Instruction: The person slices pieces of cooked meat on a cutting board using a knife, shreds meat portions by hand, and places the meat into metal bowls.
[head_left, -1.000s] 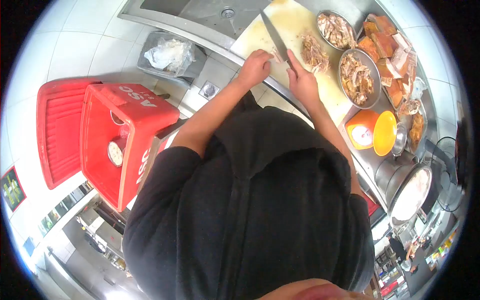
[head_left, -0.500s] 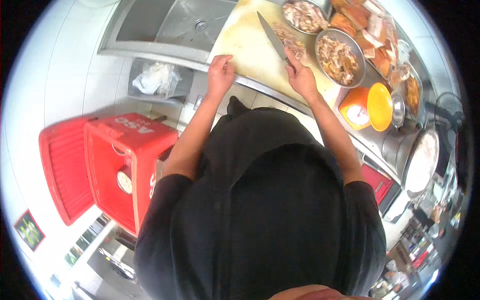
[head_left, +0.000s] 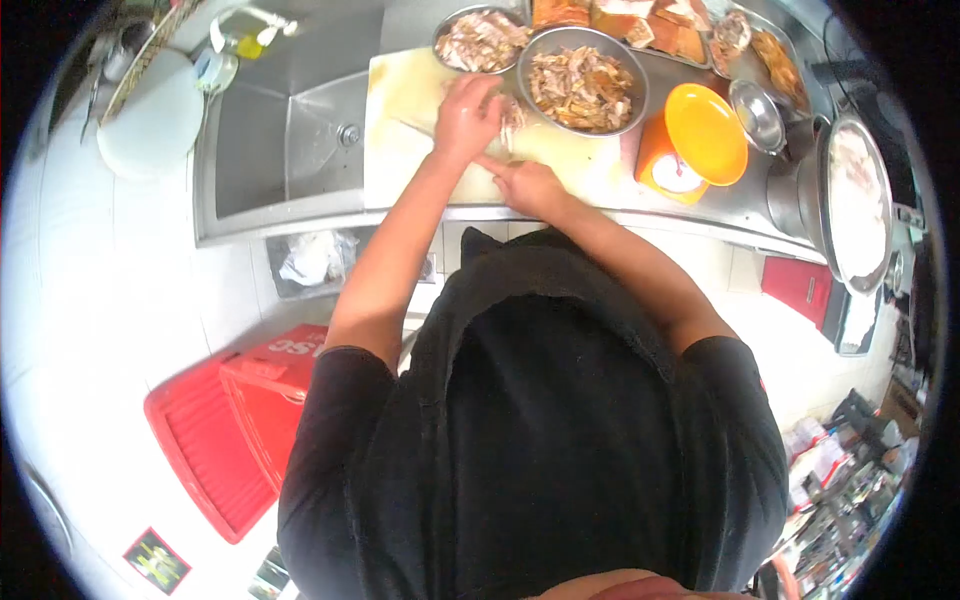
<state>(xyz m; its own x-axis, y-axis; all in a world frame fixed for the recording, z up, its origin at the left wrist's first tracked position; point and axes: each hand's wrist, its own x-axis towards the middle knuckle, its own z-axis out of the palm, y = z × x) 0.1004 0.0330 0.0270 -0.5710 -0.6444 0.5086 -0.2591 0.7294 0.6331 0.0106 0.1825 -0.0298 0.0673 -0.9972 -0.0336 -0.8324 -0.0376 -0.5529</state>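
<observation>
My right hand (head_left: 530, 187) is closed around the handle of a knife (head_left: 412, 126). The blade points left, lying low over the pale cutting board (head_left: 390, 160) and partly covered by my other hand. My left hand (head_left: 468, 118) is above the blade, its fingers bent and a little apart beside a small pile of chopped meat (head_left: 513, 127). Whether the fingertips touch the meat is hidden. Just beyond are a metal bowl (head_left: 640, 97) of sliced meat and a second dish (head_left: 438, 45) of pale chopped meat.
A steel sink (head_left: 300, 190) adjoins the board on the left. To the right stand an orange scale (head_left: 655, 150), a small metal bowl (head_left: 758, 115) and a large pot (head_left: 800, 195). Trays with slabs of roasted meat (head_left: 675, 38) line the back. A red box (head_left: 262, 385) is below left.
The view has turned, so the counter sits differently. My left hand has come from the board's front edge over the meat and blade. The knife has swung to point left, still in my right hand.
</observation>
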